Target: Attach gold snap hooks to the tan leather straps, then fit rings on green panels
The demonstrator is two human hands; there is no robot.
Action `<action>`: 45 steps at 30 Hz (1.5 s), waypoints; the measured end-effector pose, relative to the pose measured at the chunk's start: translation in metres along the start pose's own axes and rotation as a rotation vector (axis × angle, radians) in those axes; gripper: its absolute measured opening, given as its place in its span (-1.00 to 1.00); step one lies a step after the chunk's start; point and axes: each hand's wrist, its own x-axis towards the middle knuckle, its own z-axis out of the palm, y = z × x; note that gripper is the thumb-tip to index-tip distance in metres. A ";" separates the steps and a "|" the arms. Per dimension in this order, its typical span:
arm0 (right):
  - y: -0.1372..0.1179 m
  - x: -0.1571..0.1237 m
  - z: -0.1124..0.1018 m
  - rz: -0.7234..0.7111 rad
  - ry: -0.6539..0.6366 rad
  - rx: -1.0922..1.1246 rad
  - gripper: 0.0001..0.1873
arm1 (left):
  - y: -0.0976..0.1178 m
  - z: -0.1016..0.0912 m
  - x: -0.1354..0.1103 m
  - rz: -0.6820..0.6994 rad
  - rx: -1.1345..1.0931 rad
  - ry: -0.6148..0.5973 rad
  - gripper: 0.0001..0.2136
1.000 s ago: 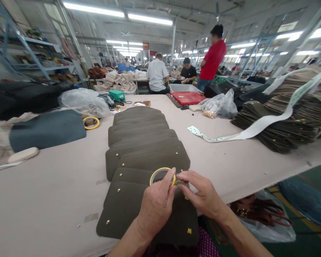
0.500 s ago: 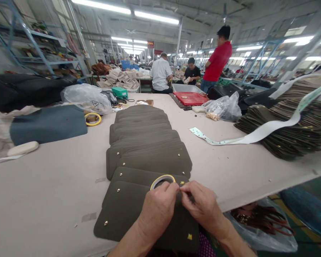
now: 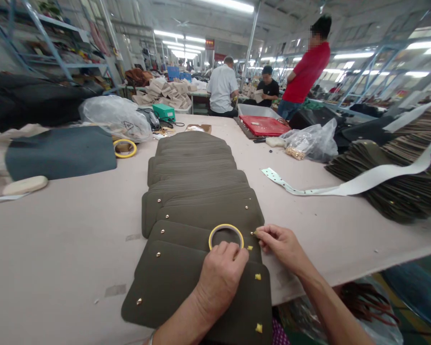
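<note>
A row of overlapping olive-green leather flaps (image 3: pixel 197 191) with small brass studs runs down the middle of the table. My left hand (image 3: pixel 221 275) is closed on a thin yellow tape ring (image 3: pixel 226 235) held over the nearest flaps. My right hand (image 3: pixel 280 244) pinches a small yellow tape piece against the right edge of a flap, fingertips together. Other small yellow tape squares (image 3: pixel 258 277) sit on the right side of the nearest flap.
The pale table (image 3: pixel 64 239) holds a dark grey sheet (image 3: pixel 61 153), a second yellow tape roll (image 3: pixel 124 148), plastic bags (image 3: pixel 117 117), a red tray (image 3: pixel 265 125), a white punched strip (image 3: pixel 345 184) and stacked olive pieces (image 3: pixel 391 187). Three people work at the far end.
My hands parted: the right one moved right and down to a flap's edge with a torn tape bit. The left lowered the tape ring toward the flaps. The camera tilted down.
</note>
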 end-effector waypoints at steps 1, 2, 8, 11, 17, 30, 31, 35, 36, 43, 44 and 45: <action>0.001 0.003 0.000 0.000 -0.022 -0.031 -0.62 | -0.002 0.003 -0.001 -0.004 0.021 -0.043 -0.91; 0.001 0.005 0.000 0.000 -0.036 -0.058 -0.63 | -0.004 0.006 -0.001 -0.008 0.033 -0.077 -0.93; -0.004 0.012 0.006 -0.127 -0.063 -0.349 -0.76 | -0.005 0.009 -0.003 -0.024 0.003 -0.160 -0.93; -0.006 0.016 0.008 -0.174 -0.068 -0.454 -0.80 | -0.005 0.010 -0.004 -0.034 -0.009 -0.181 -0.94; -0.008 0.015 0.000 -0.230 -0.037 -0.595 -0.78 | -0.006 0.009 -0.003 -0.042 -0.022 -0.178 -0.94; -0.015 0.015 -0.011 -0.950 -0.332 -1.063 -0.77 | -0.006 0.011 -0.004 -0.044 -0.025 -0.158 -0.93; -0.020 0.017 -0.009 -0.886 -0.368 -1.075 -0.76 | -0.006 0.011 -0.004 -0.045 -0.027 -0.160 -0.93; -0.033 0.029 -0.002 -0.541 -0.430 -1.050 -0.75 | -0.006 0.010 -0.004 -0.049 -0.035 -0.173 -0.92; -0.034 0.031 0.000 -0.489 -0.418 -1.029 -0.77 | -0.006 0.010 -0.004 -0.051 -0.037 -0.177 -0.92; -0.022 0.029 0.005 -0.302 -0.250 -0.862 -0.79 | -0.008 0.007 -0.001 -0.104 -0.071 -0.122 -0.91; -0.021 0.025 0.005 -0.292 -0.234 -0.834 -0.79 | -0.008 0.006 0.000 -0.120 -0.074 -0.081 -0.89; -0.020 0.021 0.005 -0.286 -0.227 -0.806 -0.80 | -0.009 0.006 0.000 -0.133 -0.074 -0.042 -0.86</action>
